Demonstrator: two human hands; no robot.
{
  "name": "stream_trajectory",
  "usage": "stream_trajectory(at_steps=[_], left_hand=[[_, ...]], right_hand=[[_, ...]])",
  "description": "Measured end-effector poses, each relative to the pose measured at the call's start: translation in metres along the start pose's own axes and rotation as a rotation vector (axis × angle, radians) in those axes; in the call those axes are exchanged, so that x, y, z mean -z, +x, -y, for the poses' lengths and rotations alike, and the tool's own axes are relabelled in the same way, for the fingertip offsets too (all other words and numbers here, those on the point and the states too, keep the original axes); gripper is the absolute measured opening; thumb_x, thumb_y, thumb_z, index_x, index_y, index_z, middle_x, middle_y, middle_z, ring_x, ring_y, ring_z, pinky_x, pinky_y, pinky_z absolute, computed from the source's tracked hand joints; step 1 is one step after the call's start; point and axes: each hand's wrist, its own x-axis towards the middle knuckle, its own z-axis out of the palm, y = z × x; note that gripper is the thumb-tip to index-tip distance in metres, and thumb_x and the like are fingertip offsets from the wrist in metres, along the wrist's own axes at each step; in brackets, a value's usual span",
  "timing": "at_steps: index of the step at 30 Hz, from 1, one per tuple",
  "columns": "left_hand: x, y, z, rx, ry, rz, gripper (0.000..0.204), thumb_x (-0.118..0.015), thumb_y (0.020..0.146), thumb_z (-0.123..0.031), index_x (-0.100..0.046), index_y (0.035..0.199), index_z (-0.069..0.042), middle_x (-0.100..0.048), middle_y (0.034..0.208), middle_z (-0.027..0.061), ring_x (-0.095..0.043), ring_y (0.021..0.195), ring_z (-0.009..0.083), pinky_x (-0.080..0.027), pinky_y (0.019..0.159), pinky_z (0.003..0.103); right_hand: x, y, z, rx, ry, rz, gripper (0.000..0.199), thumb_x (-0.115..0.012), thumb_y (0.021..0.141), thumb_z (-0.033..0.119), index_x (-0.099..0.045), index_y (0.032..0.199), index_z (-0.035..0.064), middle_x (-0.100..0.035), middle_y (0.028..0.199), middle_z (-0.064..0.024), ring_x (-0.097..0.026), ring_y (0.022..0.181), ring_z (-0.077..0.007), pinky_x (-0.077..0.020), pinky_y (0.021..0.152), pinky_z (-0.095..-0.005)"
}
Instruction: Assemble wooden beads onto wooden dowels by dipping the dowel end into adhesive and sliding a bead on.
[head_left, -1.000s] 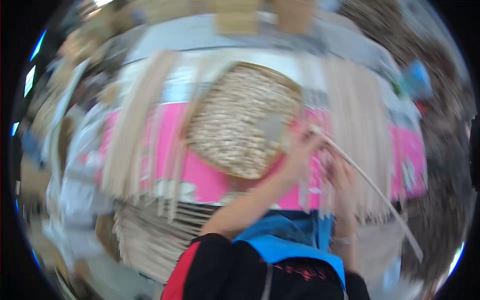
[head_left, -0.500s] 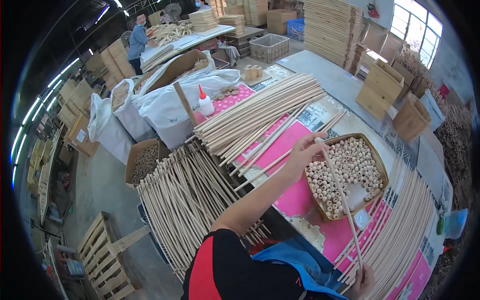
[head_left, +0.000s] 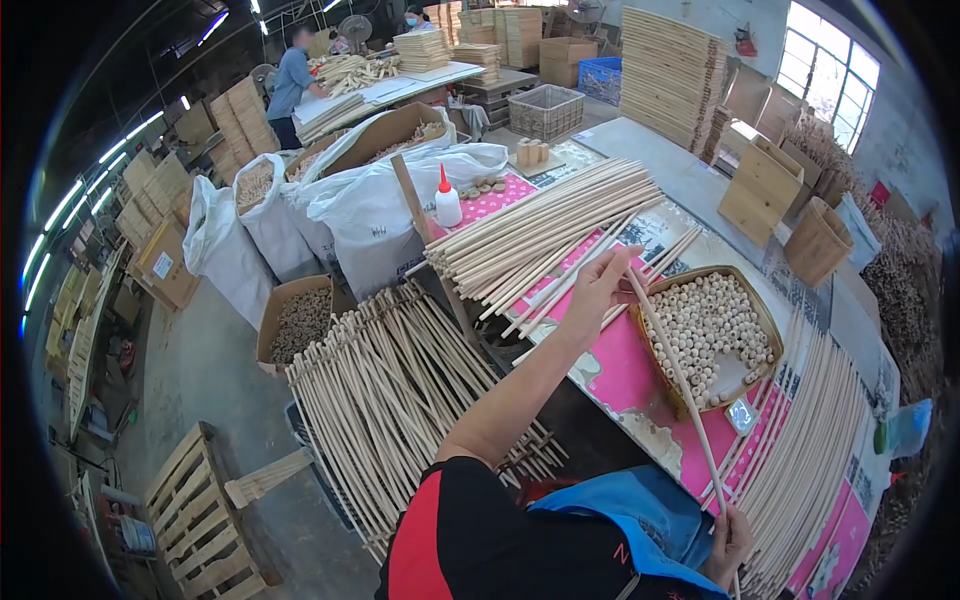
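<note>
A long, pale wooden stick (head_left: 682, 378) slants between my two hands. My left hand (head_left: 598, 292) is closed at its upper end, beside a yellowish box (head_left: 776, 334) of round wooden beads (head_left: 705, 325). Whether a bead sits on that end is hard to tell, as my fingers partly cover it. Lower down, my right hand (head_left: 730, 545) grips the same stick near its other end, and a short length sticks out past the fingers. Many similar sticks (head_left: 815, 450) lie side by side to the right of my right hand.
A pile of sticks (head_left: 550, 225) lies across the pink-covered table (head_left: 640, 375). More sticks with knobbed ends (head_left: 400, 390) are stacked at left. A red-tipped white bottle (head_left: 447, 203) stands near white sacks (head_left: 365, 220). Farther off, a person (head_left: 290, 85) stands at another table.
My view has shifted a little, so the table sits farther right. The stick's lower end now extends beyond my right hand. The far person has turned toward the other table.
</note>
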Motion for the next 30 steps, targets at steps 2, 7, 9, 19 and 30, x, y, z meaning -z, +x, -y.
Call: stream_trajectory(at_steps=[2, 7, 9, 19, 30], left_hand=[[-0.005, -0.006, -0.001, 0.003, -0.039, -0.009, 0.033, -0.052, 0.106, -0.025, -0.060, 0.128, -0.001, -0.067, 0.089, 0.0051, -0.066, 0.082, 0.0123, -0.057, 0.077, 0.029], [-0.021, -0.011, 0.013, -0.016, -0.056, 0.089, 0.035, -0.058, 0.103, -0.021, -0.058, 0.131, -0.001, -0.068, 0.090, 0.0050, -0.066, 0.083, 0.0132, -0.057, 0.077, 0.029], [-0.038, -0.008, 0.025, 0.018, -0.112, 0.169, 0.034, -0.058, 0.102, -0.020, -0.058, 0.131, -0.002, -0.068, 0.093, 0.0055, -0.066, 0.086, 0.0149, -0.056, 0.079, 0.030], [-0.044, -0.025, 0.112, 0.351, 0.154, 0.467, 0.049, -0.053, 0.105, -0.021, -0.044, 0.148, -0.002, -0.065, 0.116, 0.0098, -0.063, 0.101, 0.0172, -0.053, 0.092, 0.031], [-0.113, -0.029, 0.154, 0.563, 0.352, 0.429, 0.045, -0.054, 0.104, -0.014, -0.047, 0.147, -0.003, -0.064, 0.112, 0.0072, -0.061, 0.096, 0.0123, -0.050, 0.088, 0.027]], right_hand=[[-0.002, -0.008, 0.001, 0.166, -0.132, -0.091, 0.017, -0.062, 0.097, 0.009, -0.067, 0.109, -0.0022, -0.055, 0.077, 0.0014, -0.045, 0.066, -0.0067, -0.0350, 0.059, -0.0232], [-0.003, -0.051, -0.003, -0.026, -0.029, -0.075, 0.020, -0.060, 0.100, 0.013, -0.066, 0.111, -0.0021, -0.055, 0.074, 0.0015, -0.046, 0.064, -0.0055, -0.0339, 0.057, -0.0219], [0.005, -0.078, -0.005, -0.120, 0.146, -0.001, 0.020, -0.060, 0.097, 0.011, -0.067, 0.110, -0.0025, -0.062, 0.077, -0.0028, -0.055, 0.067, -0.0100, -0.0423, 0.059, -0.0254], [0.084, -0.156, -0.089, -0.438, 0.298, -1.266, 0.028, -0.053, 0.105, 0.021, -0.061, 0.126, 0.0054, -0.047, 0.074, 0.0065, -0.040, 0.062, -0.0032, -0.0322, 0.054, -0.0201], [0.152, -0.412, -0.273, -1.114, -0.638, -1.474, 0.037, -0.054, 0.094, 0.018, -0.062, 0.127, 0.0023, -0.065, 0.084, -0.0226, -0.061, 0.075, -0.0331, -0.0483, 0.072, -0.0470]])
